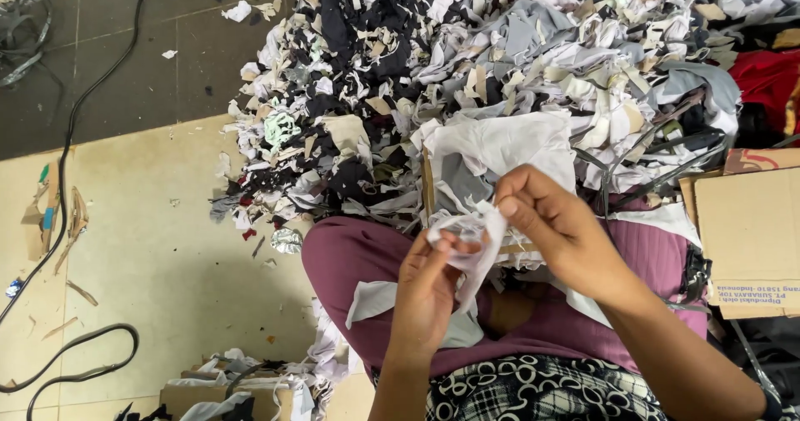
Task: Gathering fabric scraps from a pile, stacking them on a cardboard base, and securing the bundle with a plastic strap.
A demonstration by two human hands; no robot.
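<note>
Both my hands hold one small white fabric scrap (475, 236) above my lap. My left hand (427, 292) grips its lower end from below, fingers curled around it. My right hand (554, 229) pinches its upper end between thumb and fingers. My legs in maroon trousers (342, 254) are crossed under the hands, with a few pale scraps lying on them. A larger white cloth piece (500, 142) lies just beyond my hands at the foot of the pile.
A big heap of mixed fabric scraps (467, 62), white, grey, black and beige, fills the floor ahead. A cardboard box (750, 238) stands at right, red cloth (767, 79) behind it. Black cables (75, 121) cross the floor at left. More scraps and cardboard (233, 383) lie near bottom.
</note>
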